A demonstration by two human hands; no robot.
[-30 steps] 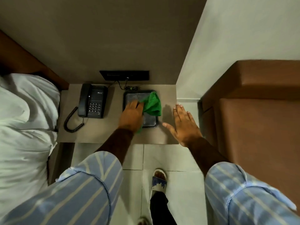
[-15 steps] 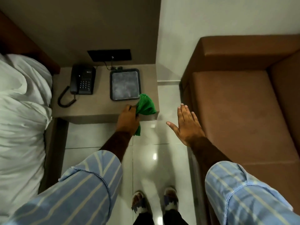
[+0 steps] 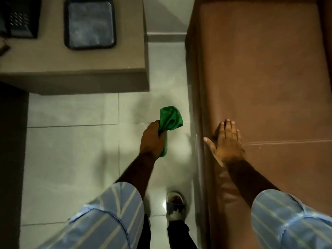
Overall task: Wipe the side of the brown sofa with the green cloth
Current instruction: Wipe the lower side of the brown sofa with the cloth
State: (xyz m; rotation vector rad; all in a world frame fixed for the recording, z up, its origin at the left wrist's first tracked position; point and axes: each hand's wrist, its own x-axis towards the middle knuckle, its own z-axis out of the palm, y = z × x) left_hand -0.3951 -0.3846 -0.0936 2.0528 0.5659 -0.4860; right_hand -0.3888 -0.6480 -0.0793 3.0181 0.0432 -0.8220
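The green cloth (image 3: 169, 120) is bunched into a soft wad, its upper part puffed out above the fist and a narrower tail hanging down past the heel of the hand. The left hand (image 3: 152, 140) has its fingers clamped around the cloth's middle, holding it over the pale tiled floor (image 3: 71, 155), left of the brown sofa (image 3: 260, 78) and not touching it. The sofa's covering is smooth and faintly glossy (a thin seam line runs across the seat to the right of the right hand).

Left of the sofa, a beige bedside table (image 3: 75, 69) juts out, its near corner ending well short of the sofa's side; a strip of bare floor runs between the two. On the table sit a black phone (image 3: 19, 18), cut off by the frame, and a dark tray (image 3: 89, 24) nearer the sofa. A shoe (image 3: 176, 205) stands on the tiles just beside the sofa's base.

The right hand (image 3: 225, 142) lies flat on the sofa's top left edge, fingers straight and close together, thumb spread out over the edge toward the cloth. Both forearms are bare below rolled blue striped sleeves (image 3: 287, 218).

The tiles are light grey with thin joints and a dull sheen; the light is dim.
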